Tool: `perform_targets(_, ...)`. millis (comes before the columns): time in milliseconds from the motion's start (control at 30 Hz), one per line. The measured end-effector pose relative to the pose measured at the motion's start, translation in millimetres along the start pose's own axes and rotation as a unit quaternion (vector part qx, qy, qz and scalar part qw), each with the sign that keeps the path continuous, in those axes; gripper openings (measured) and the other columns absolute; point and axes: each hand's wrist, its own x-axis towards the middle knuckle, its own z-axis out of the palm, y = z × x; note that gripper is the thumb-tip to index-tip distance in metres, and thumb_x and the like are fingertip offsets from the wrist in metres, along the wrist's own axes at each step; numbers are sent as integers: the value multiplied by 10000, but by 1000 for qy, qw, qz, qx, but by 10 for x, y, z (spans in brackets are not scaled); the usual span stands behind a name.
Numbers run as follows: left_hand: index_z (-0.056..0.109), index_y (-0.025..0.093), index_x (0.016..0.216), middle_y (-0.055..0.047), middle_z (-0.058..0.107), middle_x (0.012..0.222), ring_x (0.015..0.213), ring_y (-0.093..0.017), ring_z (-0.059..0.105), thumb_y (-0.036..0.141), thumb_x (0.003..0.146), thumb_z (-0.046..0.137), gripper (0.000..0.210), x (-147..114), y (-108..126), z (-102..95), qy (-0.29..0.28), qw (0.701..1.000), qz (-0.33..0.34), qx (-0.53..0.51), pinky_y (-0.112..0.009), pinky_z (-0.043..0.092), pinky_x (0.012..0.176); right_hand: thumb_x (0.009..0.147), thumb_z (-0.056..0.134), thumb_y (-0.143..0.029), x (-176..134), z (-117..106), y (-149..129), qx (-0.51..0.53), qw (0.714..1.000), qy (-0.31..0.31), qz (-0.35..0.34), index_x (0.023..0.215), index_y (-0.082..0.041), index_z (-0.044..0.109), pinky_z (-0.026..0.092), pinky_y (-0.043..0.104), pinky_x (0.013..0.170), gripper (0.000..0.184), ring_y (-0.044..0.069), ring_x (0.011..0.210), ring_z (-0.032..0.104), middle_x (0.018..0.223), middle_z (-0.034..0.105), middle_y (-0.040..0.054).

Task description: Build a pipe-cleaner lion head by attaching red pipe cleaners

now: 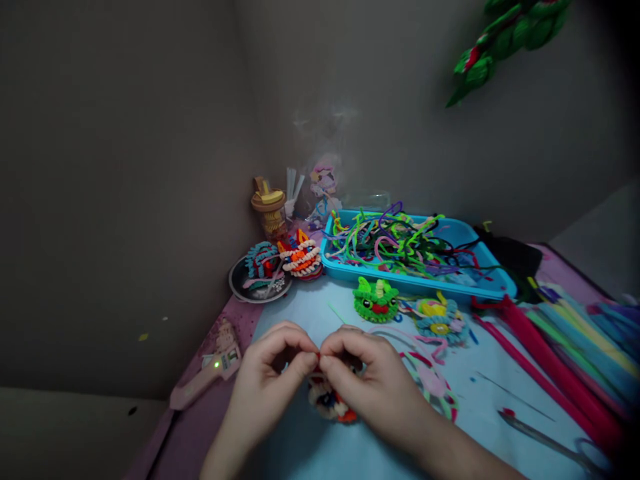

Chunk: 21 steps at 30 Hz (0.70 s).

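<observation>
My left hand (277,363) and my right hand (367,367) meet above the blue work surface, thumb and forefinger pinched on each. A small red piece (319,357) shows between the touching fingertips; most of it is covered. Right below lies a fuzzy craft head (327,402) in cream, orange and dark blue, partly hidden by my right hand. Beyond my fingers sits a green craft head (376,301) with a red nose. To its right is a blue and yellow fuzzy craft piece (440,321). Pink and green fuzzy stems (431,373) lie beside my right hand.
A blue tray (400,279) holds tangled fuzzy stems. At the left are a metal bowl (235,288), an orange-and-cream craft head (301,259), a lidded cup (270,208) and a lit glue gun (215,367). Scissors (543,440) and bundled stems (585,333) lie right.
</observation>
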Motion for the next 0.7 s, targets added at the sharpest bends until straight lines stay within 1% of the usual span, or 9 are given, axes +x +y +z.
perform_targets(67, 693, 179, 702, -24, 617, 710, 689, -152, 573, 193, 777, 679, 77, 9, -13, -2, 2, 1000, -1, -6, -234, 445, 638, 752, 510, -153, -7, 8, -2, 12, 1000, 8, 17, 641, -175, 604, 431, 229, 561, 147, 122, 579, 551, 588, 575, -11)
perform_targets(200, 726, 193, 749, -31, 642, 744, 717, -159, 596, 194, 773, 686, 47, 15, -33, -13, -10, 1000, -11, -25, -241, 459, 660, 740, 491, -190, -15, 30, -32, 69, 995, 11, 68, 629, -183, 555, 408, 202, 456, 128, 100, 476, 517, 542, 534, -32)
perform_targets(300, 723, 198, 745, -22, 638, 736, 711, -147, 593, 199, 788, 671, 68, 12, -22, -8, -8, 999, -13, -31, -228, 454, 658, 727, 497, -185, -12, 40, -49, 84, 993, 9, 80, 629, -181, 546, 395, 186, 422, 110, 87, 448, 507, 555, 526, -37)
perform_targets(400, 708, 190, 715, -13, 617, 710, 688, -136, 578, 195, 794, 664, 91, 12, -18, 18, 2, 999, -17, -39, -217, 443, 638, 731, 495, -169, -12, 46, -46, 74, 995, 16, 66, 626, -175, 552, 398, 187, 440, 119, 88, 466, 510, 559, 522, -34)
perform_targets(567, 705, 179, 693, -20, 601, 702, 673, -141, 567, 217, 783, 679, 101, 21, -94, 74, 20, 996, -10, -85, -224, 441, 615, 763, 500, -152, -27, 51, -17, 32, 998, 46, 17, 623, -170, 579, 411, 199, 508, 162, 100, 534, 529, 576, 552, -20)
perform_targets(700, 715, 185, 679, -29, 616, 700, 689, -153, 571, 208, 774, 685, 102, 20, -143, 84, 39, 997, 7, -71, -235, 446, 630, 788, 526, -167, -22, 35, 9, 31, 999, 41, 4, 649, -173, 622, 437, 218, 567, 169, 119, 597, 563, 617, 601, -2)
